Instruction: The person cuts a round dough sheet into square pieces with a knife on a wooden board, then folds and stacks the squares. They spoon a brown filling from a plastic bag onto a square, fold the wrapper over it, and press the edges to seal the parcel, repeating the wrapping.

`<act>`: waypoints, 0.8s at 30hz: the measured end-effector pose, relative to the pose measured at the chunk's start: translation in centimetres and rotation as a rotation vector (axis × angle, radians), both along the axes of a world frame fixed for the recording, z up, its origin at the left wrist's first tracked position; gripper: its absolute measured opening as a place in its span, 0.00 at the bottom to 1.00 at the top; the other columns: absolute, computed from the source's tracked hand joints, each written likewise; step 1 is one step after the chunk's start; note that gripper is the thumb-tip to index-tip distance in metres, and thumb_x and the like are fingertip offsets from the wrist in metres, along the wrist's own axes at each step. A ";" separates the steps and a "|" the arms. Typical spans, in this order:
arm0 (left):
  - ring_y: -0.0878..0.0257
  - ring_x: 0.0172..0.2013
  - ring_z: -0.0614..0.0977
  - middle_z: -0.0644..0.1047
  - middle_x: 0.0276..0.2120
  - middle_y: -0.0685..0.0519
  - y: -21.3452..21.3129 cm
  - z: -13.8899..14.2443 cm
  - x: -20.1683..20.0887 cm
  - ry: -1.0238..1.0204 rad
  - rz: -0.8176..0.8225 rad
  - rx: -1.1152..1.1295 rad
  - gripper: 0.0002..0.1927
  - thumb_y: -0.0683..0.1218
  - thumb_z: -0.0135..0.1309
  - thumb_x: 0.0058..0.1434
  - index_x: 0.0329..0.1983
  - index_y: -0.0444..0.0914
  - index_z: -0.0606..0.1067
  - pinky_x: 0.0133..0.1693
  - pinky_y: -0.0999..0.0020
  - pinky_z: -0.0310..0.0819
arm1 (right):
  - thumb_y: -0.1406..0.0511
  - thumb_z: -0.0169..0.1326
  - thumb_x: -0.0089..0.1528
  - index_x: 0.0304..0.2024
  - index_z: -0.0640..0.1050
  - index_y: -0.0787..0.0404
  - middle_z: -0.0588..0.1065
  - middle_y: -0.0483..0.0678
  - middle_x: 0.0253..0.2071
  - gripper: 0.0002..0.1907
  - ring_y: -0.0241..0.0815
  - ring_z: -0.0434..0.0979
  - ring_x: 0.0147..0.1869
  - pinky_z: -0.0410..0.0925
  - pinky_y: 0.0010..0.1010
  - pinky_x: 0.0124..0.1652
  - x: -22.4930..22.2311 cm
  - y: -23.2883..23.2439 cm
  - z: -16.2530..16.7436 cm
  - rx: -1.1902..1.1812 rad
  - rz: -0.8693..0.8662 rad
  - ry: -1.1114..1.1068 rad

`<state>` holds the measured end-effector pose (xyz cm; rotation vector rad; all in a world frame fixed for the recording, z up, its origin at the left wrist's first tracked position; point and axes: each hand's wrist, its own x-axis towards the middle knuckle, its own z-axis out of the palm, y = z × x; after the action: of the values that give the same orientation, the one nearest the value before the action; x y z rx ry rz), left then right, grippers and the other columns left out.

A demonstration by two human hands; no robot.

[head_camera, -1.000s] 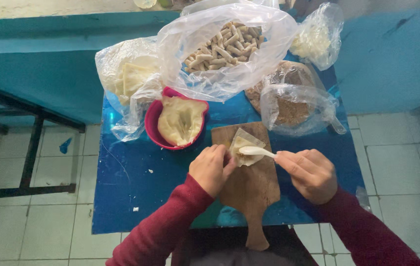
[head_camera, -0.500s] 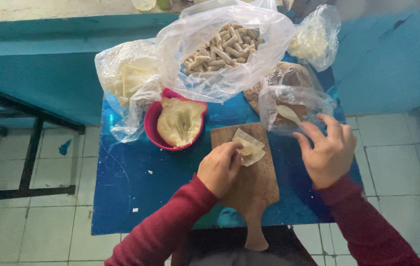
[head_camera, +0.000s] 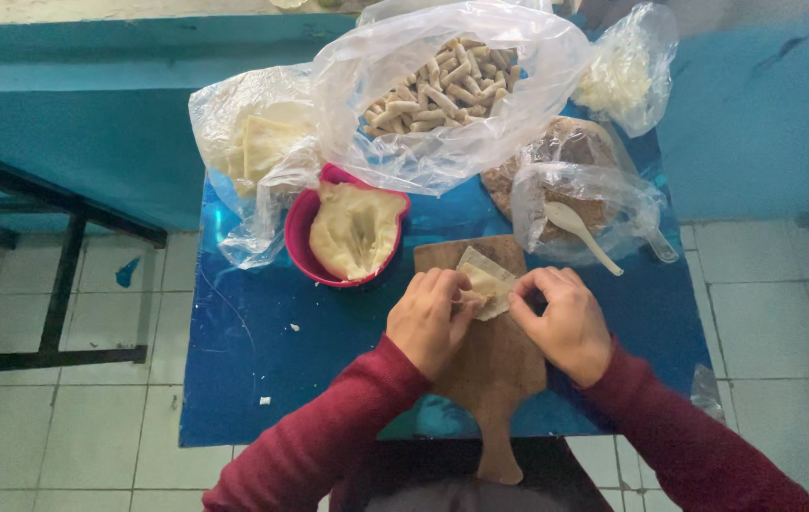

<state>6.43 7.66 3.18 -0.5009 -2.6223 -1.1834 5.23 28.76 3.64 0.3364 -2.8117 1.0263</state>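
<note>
Pale square dough wrapper (head_camera: 486, 284), thin and soft, flat on the brown wooden paddle-shaped cutting board (head_camera: 490, 365) near its top edge — pinned there from both sides. Left hand (head_camera: 431, 318) curled over the wrapper's left edge, fingertips pressed together and pinching the dough into a fold; right hand (head_camera: 561, 318) mirroring it on the right edge, fingers bunched and nipping the sheet against the thumb. Held low and close, apparently to keep the floppy sheet from springing open while its edges get tucked inward.

Supplies set within arm's reach in an arc behind the board. Red round plastic bowl (head_camera: 302, 237) with a slack lump of pale dough just to the left; crumpled clear plastic bag of stacked pale wrappers (head_camera: 253, 147) farther left. Large clear plastic bag of finished pale rolled sticks (head_camera: 447, 90) at the back centre, mouth open upward. Clear bag of brown crumbly filling (head_camera: 565, 185) to the right, with a white plastic spoon (head_camera: 580, 232) resting on it, handle toward the board — handy for the right hand. Small clear bag of white shreds (head_camera: 618, 81) at the back right.

Underneath, a small table with a glossy blue plastic sheet (head_camera: 262, 360), flecked with a few white crumbs. Floor of pale square tiles (head_camera: 63, 436); blue painted wall (head_camera: 72, 114) behind; dark metal frame (head_camera: 54, 303) at the left.
</note>
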 end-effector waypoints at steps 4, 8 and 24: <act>0.51 0.41 0.77 0.77 0.37 0.51 -0.1 0.0 0.0 0.047 0.001 -0.061 0.09 0.46 0.61 0.60 0.41 0.40 0.76 0.43 0.58 0.73 | 0.67 0.63 0.55 0.39 0.76 0.62 0.80 0.49 0.32 0.11 0.42 0.83 0.36 0.74 0.32 0.37 0.0 -0.4 0.5 -0.205 -0.026 -0.180; 0.52 0.42 0.77 0.76 0.37 0.50 0.0 0.0 0.0 0.012 0.000 -0.046 0.11 0.46 0.60 0.59 0.44 0.39 0.76 0.43 0.58 0.73 | 0.70 0.63 0.56 0.43 0.75 0.62 0.81 0.46 0.33 0.15 0.37 0.84 0.38 0.74 0.30 0.39 0.0 -0.8 0.8 -0.215 -0.040 -0.196; 0.51 0.42 0.77 0.76 0.40 0.51 0.1 -0.6 -0.2 0.158 -0.052 -0.066 0.11 0.42 0.59 0.57 0.44 0.42 0.76 0.43 0.59 0.75 | 0.75 0.54 0.64 0.54 0.69 0.64 0.75 0.45 0.38 0.16 0.33 0.81 0.44 0.75 0.27 0.45 0.0 -1.6 -0.4 -0.653 0.111 -0.282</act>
<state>6.23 7.78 2.57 -0.6511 -2.5337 -1.0290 5.20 27.18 3.25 0.2828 -2.4877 2.0614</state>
